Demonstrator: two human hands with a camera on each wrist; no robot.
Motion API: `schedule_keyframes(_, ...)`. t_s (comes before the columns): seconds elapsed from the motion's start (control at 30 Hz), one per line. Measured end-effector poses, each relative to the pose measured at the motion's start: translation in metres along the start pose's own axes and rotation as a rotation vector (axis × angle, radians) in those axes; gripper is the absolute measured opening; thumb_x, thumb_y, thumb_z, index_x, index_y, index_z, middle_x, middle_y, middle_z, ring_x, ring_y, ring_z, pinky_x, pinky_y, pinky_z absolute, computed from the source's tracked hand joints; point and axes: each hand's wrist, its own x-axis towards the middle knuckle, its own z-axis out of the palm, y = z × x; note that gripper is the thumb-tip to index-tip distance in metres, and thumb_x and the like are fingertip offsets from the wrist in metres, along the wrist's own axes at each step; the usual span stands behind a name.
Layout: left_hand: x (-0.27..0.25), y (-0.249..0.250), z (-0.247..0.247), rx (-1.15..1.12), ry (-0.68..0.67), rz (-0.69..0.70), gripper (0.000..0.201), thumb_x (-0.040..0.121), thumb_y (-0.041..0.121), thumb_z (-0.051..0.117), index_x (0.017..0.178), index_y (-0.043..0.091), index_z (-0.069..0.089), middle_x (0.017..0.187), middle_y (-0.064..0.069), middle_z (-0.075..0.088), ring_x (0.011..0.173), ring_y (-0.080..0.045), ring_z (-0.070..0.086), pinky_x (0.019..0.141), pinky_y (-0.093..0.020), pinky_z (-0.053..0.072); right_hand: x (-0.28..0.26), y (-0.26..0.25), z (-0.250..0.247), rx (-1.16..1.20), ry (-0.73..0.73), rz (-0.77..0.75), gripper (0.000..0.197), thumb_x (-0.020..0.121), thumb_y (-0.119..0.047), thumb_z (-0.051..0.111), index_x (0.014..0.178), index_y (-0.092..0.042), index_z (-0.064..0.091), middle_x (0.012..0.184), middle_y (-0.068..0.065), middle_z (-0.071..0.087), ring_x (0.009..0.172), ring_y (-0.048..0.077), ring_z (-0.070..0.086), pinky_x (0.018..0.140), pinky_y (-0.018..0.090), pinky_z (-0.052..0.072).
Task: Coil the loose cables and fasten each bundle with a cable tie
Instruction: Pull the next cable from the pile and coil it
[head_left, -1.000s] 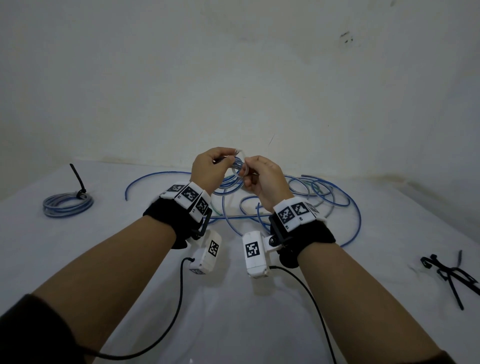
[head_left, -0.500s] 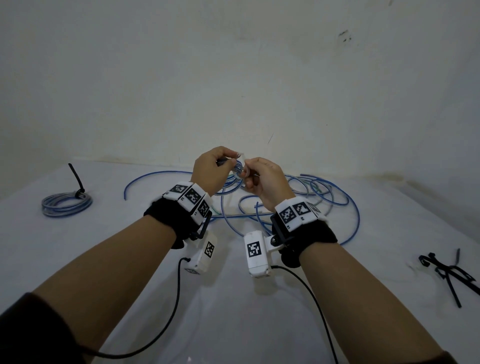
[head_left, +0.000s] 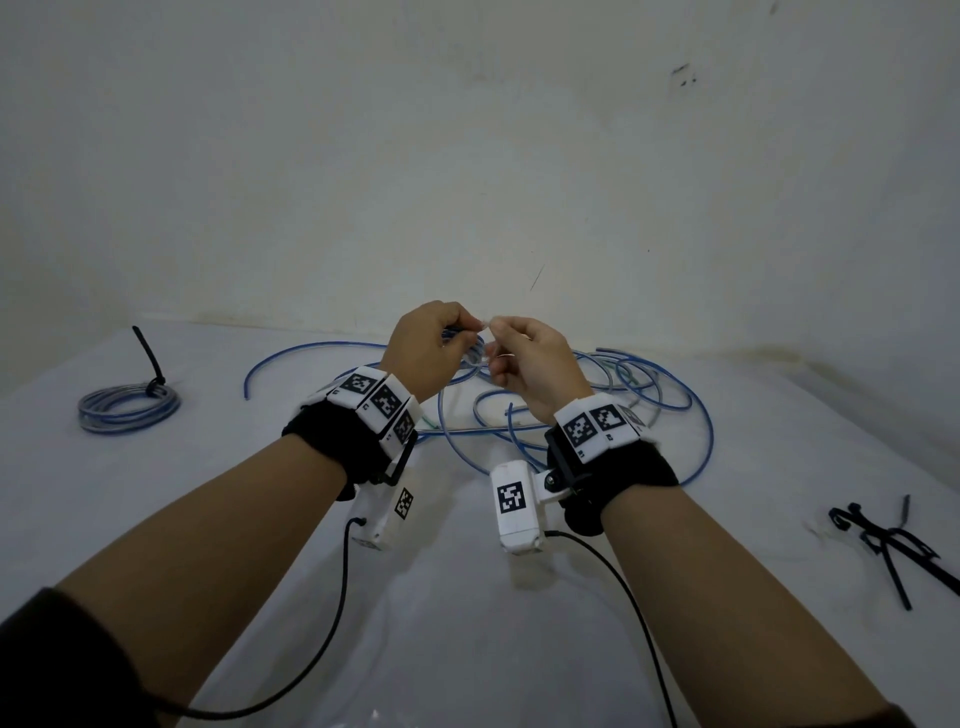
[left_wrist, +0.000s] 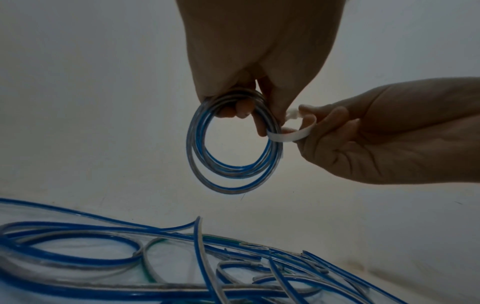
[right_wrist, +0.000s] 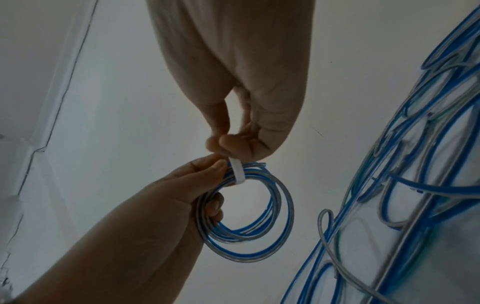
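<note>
Cables in a small blue coil (head_left: 470, 348) hang raised above the table (head_left: 467, 623), between both hands. From the left wrist, the left hand (left_wrist: 249, 61) clamps the coil's top so its loops stay gathered. From the right wrist, the right hand (right_wrist: 233, 82) pinches a white tie (right_wrist: 237, 171) looped around the strands, seemingly ready for fastening.
</note>
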Motion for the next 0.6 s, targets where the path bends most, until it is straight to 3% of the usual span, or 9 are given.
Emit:
schedule_keyframes(0.13,-0.002,-0.001,-0.001,-0.014,-0.046,0.017,0.012,0.086,0.004,0.059,0.093,0.005,0.068,0.087,-0.002,0.062,0.078,-0.01,0.053,0.066,0.003,0.034,0.003,0.0,-0.003,0.015,-0.018,0.013,0.006,0.093,-0.007,0.056,0.094,-0.006,0.062,0.063,0.005,0.051,0.038,0.007,0.044,0.042,0.016,0.04)
schedule_keyframes(0.3,-0.003,-0.002,-0.002,-0.05,-0.087,0.023,0.011,0.086,0.003,0.058,0.092,0.006,0.067,0.087,-0.003,0.063,0.078,-0.011,0.056,0.068,-0.001,0.038,0.008,0.0,-0.004,0.197,-0.017,0.122,0.01,0.092,0.0,0.053,0.086,-0.006,0.059,0.056,0.001,0.051,0.036,0.005,0.041,0.038,0.015,0.037)
schedule_keyframes(0.4,-0.005,0.0,-0.001,-0.091,-0.072,0.016,0.01,0.087,0.005,0.057,0.091,0.009,0.066,0.086,-0.004,0.065,0.078,-0.013,0.059,0.071,-0.012,0.045,0.011,0.001,-0.002,0.254,-0.042,0.15,0.013,0.093,-0.002,0.051,0.081,-0.006,0.054,0.049,-0.001,0.053,0.036,0.006,0.039,0.038,0.016,0.035)
schedule_keyframes(0.47,-0.007,0.0,0.0,-0.112,-0.06,0.006,0.009,0.088,0.006,0.057,0.09,0.01,0.065,0.085,-0.003,0.064,0.075,-0.01,0.059,0.071,-0.013,0.045,0.013,0.001,-0.002,0.244,-0.021,0.134,0.015,0.093,-0.003,0.051,0.079,-0.007,0.053,0.047,-0.003,0.054,0.036,0.006,0.038,0.037,0.016,0.034)
schedule_keyframes(0.6,-0.013,0.003,0.002,-0.119,-0.148,0.037,0.011,0.088,0.004,0.055,0.09,0.012,0.062,0.08,0.007,0.059,0.074,0.0,0.054,0.068,-0.007,0.04,0.019,-0.001,-0.006,0.06,0.119,0.099,0.016,0.093,-0.004,0.052,0.079,-0.01,0.053,0.065,0.002,0.052,0.048,0.01,0.038,0.037,0.017,0.031)
